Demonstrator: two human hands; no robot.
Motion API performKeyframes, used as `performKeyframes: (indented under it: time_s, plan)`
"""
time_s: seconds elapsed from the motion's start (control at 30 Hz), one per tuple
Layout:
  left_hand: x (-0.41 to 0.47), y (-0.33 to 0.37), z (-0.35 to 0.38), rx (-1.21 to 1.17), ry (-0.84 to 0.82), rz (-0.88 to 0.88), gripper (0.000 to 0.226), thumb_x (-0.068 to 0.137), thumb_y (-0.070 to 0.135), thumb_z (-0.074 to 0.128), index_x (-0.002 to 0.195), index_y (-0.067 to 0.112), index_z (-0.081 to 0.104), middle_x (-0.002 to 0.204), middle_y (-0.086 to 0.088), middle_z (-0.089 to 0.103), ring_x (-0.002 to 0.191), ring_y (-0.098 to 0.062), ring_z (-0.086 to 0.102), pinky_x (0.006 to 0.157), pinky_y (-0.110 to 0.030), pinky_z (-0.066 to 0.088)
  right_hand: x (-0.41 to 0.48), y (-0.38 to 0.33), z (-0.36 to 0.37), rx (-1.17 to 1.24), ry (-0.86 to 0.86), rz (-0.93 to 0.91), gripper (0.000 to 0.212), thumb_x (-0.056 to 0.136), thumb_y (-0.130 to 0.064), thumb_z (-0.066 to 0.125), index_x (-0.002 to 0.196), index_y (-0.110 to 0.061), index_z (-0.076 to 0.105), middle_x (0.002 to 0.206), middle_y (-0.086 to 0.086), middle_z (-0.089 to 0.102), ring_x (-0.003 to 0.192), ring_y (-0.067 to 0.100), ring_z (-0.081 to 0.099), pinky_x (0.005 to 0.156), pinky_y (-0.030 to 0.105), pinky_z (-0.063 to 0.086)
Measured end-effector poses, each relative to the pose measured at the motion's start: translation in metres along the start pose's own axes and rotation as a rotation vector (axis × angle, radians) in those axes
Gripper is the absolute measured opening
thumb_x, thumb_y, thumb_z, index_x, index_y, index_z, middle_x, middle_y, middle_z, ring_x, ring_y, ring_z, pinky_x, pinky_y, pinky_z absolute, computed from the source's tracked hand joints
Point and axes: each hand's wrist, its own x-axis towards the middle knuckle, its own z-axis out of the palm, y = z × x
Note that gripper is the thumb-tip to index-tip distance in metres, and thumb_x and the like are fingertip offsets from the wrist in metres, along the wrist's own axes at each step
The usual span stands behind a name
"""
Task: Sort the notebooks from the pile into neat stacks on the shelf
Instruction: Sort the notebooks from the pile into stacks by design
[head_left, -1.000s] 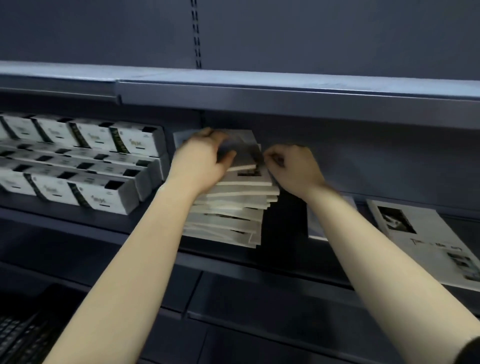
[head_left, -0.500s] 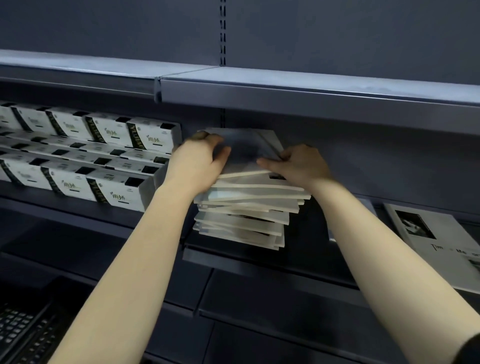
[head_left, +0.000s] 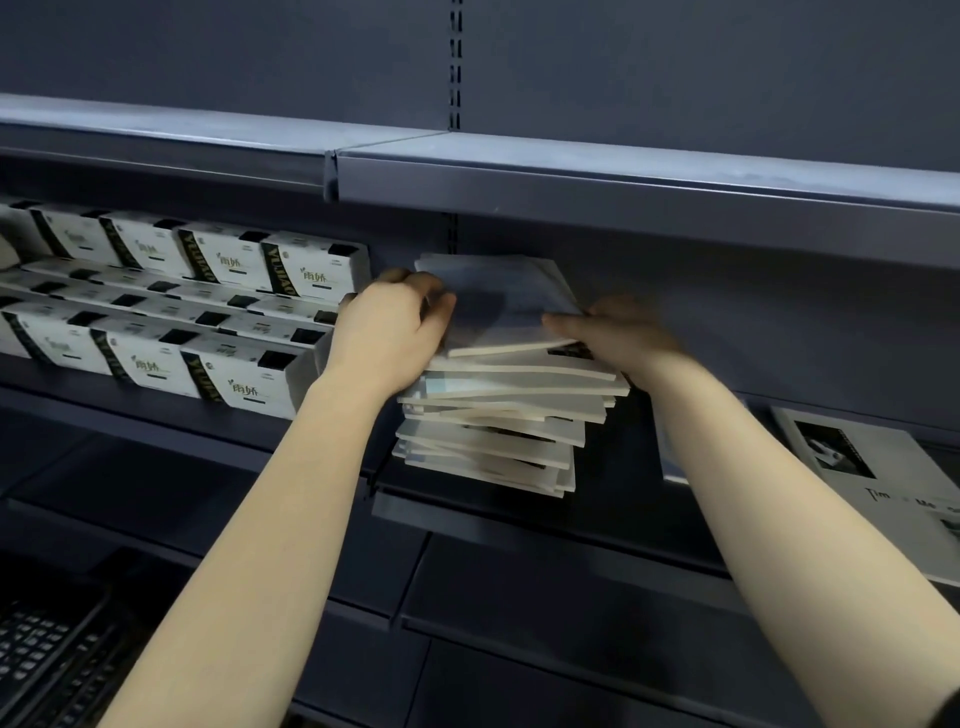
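An uneven stack of notebooks (head_left: 498, 421) stands on the dark shelf (head_left: 519, 514), its edges sticking out at different angles. The top notebook (head_left: 498, 301) has a grey-blue cover and lies slightly skewed. My left hand (head_left: 389, 332) grips the left side of the upper notebooks, fingers curled over the top cover's edge. My right hand (head_left: 618, 332) holds the right side, thumb on the top cover and fingers hidden behind the stack.
Rows of white boxes with green lettering (head_left: 171, 317) fill the shelf to the left, close to my left hand. A large white booklet (head_left: 883, 483) lies flat at the right. The upper shelf edge (head_left: 623, 202) overhangs the stack. A black wire basket (head_left: 47, 654) sits lower left.
Both hands have stayed on the top of the stack, the right thumb sliding a little along the top cover. The view has shifted, so the stack sits further right in frame.
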Motion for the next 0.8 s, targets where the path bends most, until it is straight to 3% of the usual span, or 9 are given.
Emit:
performKeyframes:
  time_s: [0.07,0.13,0.23,0.33,0.5,0.63,0.8]
  plan:
    - [0.0,0.007,0.001,0.015,-0.002,0.017,0.037,0.094,0.04,0.044,0.121,0.02,0.059,0.115,-0.011,0.061,0.1,-0.034,0.059,0.089,-0.045,0.047,-0.003,0.002,-0.004,0.144,0.028,0.013,0.027,0.081,-0.037,0.07,0.069,-0.018,0.055,0.069,-0.003,0.054,0.055,0.005,0.054,0.046,0.02,0.038]
    - [0.0,0.016,0.003,0.046,-0.017,0.032,0.037,0.094,0.041,0.045,0.122,0.021,0.058,0.118,-0.01,0.06,0.104,-0.034,0.057,0.091,-0.046,0.045,-0.006,0.008,-0.013,0.25,0.04,0.063,0.025,0.083,-0.028,0.069,0.069,-0.012,0.056,0.058,0.002,0.054,0.035,0.004,0.047,0.035,0.013,0.03]
    - [-0.001,0.032,0.007,0.09,-0.019,0.043,0.036,0.093,0.043,0.043,0.121,0.025,0.057,0.118,-0.007,0.06,0.107,-0.032,0.056,0.098,-0.049,0.037,-0.011,0.023,-0.032,0.355,0.019,0.128,0.018,0.086,-0.021,0.064,0.081,-0.004,0.061,0.048,0.005,0.054,0.037,0.012,0.043,0.032,0.014,0.026]
    - [-0.002,0.055,0.014,0.065,-0.007,0.062,0.034,0.093,0.042,0.044,0.12,0.025,0.058,0.116,-0.007,0.061,0.108,-0.031,0.056,0.098,-0.05,0.037,-0.017,0.041,-0.055,0.537,-0.001,0.155,0.009,0.09,-0.011,0.059,0.087,-0.003,0.058,0.048,0.006,0.056,0.036,0.01,0.051,0.034,0.016,0.037]
    - [-0.004,0.106,0.037,0.004,-0.036,0.134,0.036,0.093,0.039,0.047,0.121,0.018,0.057,0.118,-0.012,0.059,0.108,-0.034,0.054,0.088,-0.043,0.046,-0.035,0.073,-0.09,0.773,0.019,0.134,0.007,0.094,-0.005,0.052,0.1,-0.002,0.054,0.063,0.01,0.061,0.044,0.014,0.063,0.051,0.024,0.057]
    - [-0.009,0.152,0.063,-0.017,-0.048,0.155,0.041,0.09,0.046,0.04,0.118,0.02,0.056,0.113,-0.01,0.059,0.101,-0.032,0.056,0.09,-0.048,0.045,-0.049,0.112,-0.12,0.812,0.15,0.133,0.008,0.094,-0.003,0.051,0.1,-0.005,0.057,0.089,0.014,0.063,0.059,0.021,0.069,0.056,0.029,0.057]
    - [-0.02,0.201,0.098,-0.057,-0.121,0.169,0.035,0.095,0.043,0.042,0.124,0.026,0.051,0.126,-0.003,0.053,0.114,-0.026,0.051,0.099,-0.046,0.04,-0.067,0.16,-0.143,0.885,0.285,0.217,0.018,0.095,0.002,0.047,0.112,-0.003,0.045,0.104,0.01,0.055,0.086,0.033,0.064,0.059,0.034,0.06]
